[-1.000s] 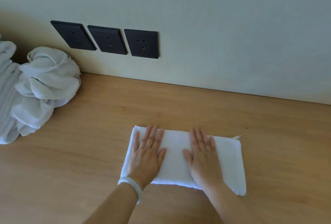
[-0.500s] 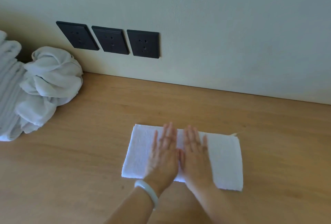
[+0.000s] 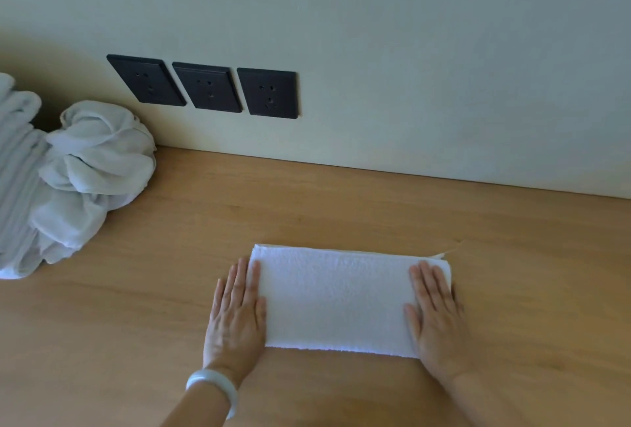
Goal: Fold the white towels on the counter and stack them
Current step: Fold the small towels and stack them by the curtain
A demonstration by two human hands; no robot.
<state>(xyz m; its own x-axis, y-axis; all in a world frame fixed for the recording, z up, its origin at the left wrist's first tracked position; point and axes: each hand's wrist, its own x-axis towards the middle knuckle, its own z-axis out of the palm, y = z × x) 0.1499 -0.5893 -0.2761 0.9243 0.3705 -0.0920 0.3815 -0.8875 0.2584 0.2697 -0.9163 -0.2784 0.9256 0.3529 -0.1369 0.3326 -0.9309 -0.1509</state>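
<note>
At the far left edge a ribbed white cloth (image 3: 17,187) hangs in soft vertical ridges, and against it sits a heap of crumpled white towels (image 3: 92,167) of plush fabric, bunched into rounded, knotted folds, resting on the light-brown wooden counter (image 3: 341,208) close to the pale matte wall (image 3: 409,51). On that wall, just right of the heap, three black square wall sockets (image 3: 205,86) sit in a row, flat and smooth.

Further right, near the counter's front, lies the folded white terry towel (image 3: 334,300), a long, flat rectangle with a nubbly pile and a slightly ragged near edge. The left hand (image 3: 235,320) lies flat with straight fingers at the towel's left end, partly on the wood and touching the cloth's edge; a smooth white bangle (image 3: 213,389) circles its wrist. The right hand (image 3: 437,320) lies flat on the towel's right end, fingers straight and together. The two hands are well apart, gripping nothing. A thin pale thread (image 3: 452,247) sticks out from the towel's far right corner.
</note>
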